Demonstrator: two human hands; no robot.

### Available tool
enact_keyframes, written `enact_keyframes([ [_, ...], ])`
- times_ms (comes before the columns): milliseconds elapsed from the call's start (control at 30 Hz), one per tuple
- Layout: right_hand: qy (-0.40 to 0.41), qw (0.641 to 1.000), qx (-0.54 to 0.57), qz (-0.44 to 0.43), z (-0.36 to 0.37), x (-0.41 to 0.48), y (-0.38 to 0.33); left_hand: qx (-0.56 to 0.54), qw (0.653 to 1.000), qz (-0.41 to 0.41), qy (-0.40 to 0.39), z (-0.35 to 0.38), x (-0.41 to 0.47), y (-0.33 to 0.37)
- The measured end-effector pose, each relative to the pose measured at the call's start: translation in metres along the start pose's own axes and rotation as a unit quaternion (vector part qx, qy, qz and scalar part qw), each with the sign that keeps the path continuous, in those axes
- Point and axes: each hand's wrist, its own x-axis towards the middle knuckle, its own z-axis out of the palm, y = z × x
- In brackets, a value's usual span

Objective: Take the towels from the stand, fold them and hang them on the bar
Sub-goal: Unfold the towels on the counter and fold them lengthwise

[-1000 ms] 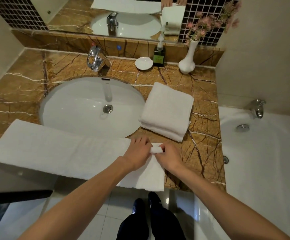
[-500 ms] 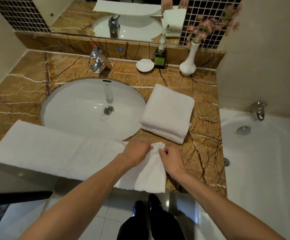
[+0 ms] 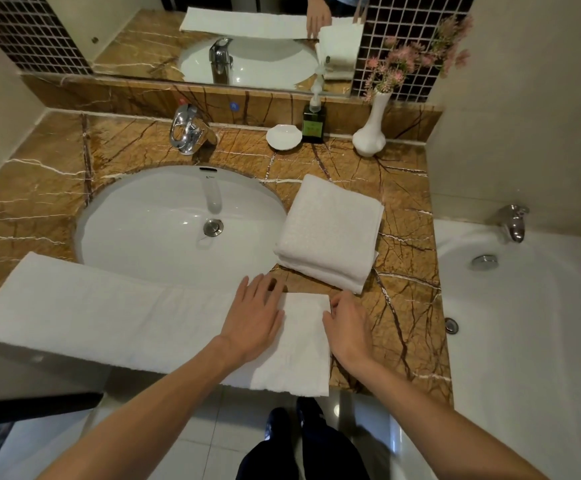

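- White terry towel point(image 3: 109, 317), long and unfolded, lies along the front of the brown veined marble counter point(image 3: 407, 306). Its right end is under my two hands, and the rest stretches far out to the left of my left-hand fingers.
- A second ago both hands were pinching a small tuck of cloth at the far edge, right between the fingertips. That tuck is gone now and the right end lies flat.
- My left hand point(image 3: 252, 318) has opened out. The fingers are straight and a little spread, and the palm presses on the cloth. The fingertips reach just past the towel's far edge, toward the white oval sink basin point(image 3: 164, 233).
- My right hand point(image 3: 348, 329) has slid to the towel's right edge, its curled fingers ending at the far right corner. I cannot tell whether they nip the hem or only touch it.
- The stack of folded white towels point(image 3: 330, 233) sits just beyond my right fingertips, with a strip of bare counter between it and the spread towel.
- I read this as the end squared and smoothed, so the towel looks ready for its next fold. The bar is not in view, and I judge the hanging is yet to come.
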Motion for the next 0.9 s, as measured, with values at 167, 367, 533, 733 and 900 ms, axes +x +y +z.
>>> enact_keyframes([
  [167,-0.002,0.955,-0.200,-0.217,0.008,-0.021,0.002,0.035,0.996,0.053,-0.070,0.009,-0.010,-0.007],
  [367,-0.136,0.892,-0.319,-0.290,0.015,-0.019,0.013,0.040,0.995,0.039,-0.078,0.022,-0.011,-0.002],
  [533,-0.147,0.888,-0.330,-0.285,0.016,-0.019,0.014,0.034,0.996,0.046,-0.068,0.022,-0.013,-0.001],
  [733,-0.154,0.885,-0.344,-0.273,0.014,-0.021,0.014,0.013,0.994,0.054,-0.090,0.024,-0.017,0.003],
  [900,-0.103,0.945,-0.203,-0.236,0.000,-0.021,-0.004,-0.069,0.997,0.041,-0.013,0.002,-0.007,0.008],
])
